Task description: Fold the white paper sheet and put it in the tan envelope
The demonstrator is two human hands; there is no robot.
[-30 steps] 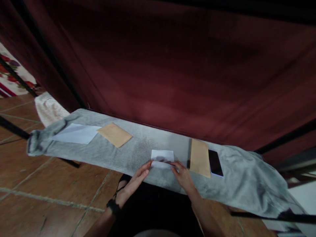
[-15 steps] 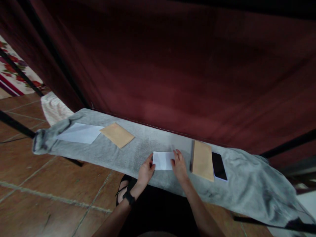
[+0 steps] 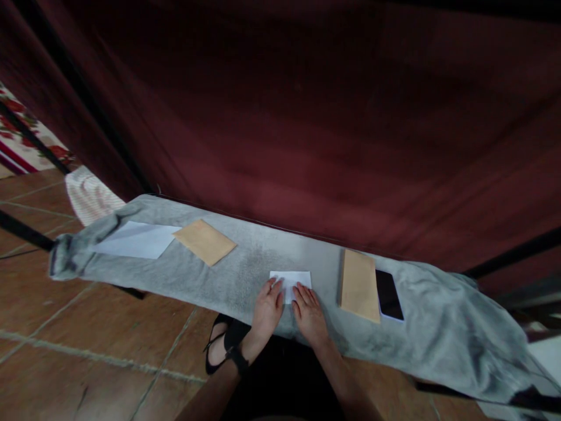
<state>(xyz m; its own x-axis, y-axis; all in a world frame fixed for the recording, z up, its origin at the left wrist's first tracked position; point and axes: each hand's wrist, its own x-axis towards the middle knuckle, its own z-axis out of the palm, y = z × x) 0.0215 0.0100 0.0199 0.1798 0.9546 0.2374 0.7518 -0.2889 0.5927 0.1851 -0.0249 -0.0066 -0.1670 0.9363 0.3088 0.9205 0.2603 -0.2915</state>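
Grey fleecy cloth (image 3: pixel 210 280) covers the long narrow counter, and near its front edge lies a small folded white sheet of paper (image 3: pixel 291 277). No writing or label can be read on anything in the head view. Both hands lie flat, fingers spread, pressing on the near edge of that paper: the left hand (image 3: pixel 267 308), with a black band at the wrist, and the right hand (image 3: pixel 309 313) just beside it. Right of them rests a tan rectangular envelope (image 3: pixel 359 285), and touching its right side a black smartphone (image 3: pixel 387 293). Far to the left lie a second tan envelope (image 3: pixel 204 241) and a larger flat white sheet (image 3: pixel 135 240). A dark red curtain (image 3: pixel 307 117) hangs behind the counter; brown floor tiles (image 3: pixel 87 345) show below.
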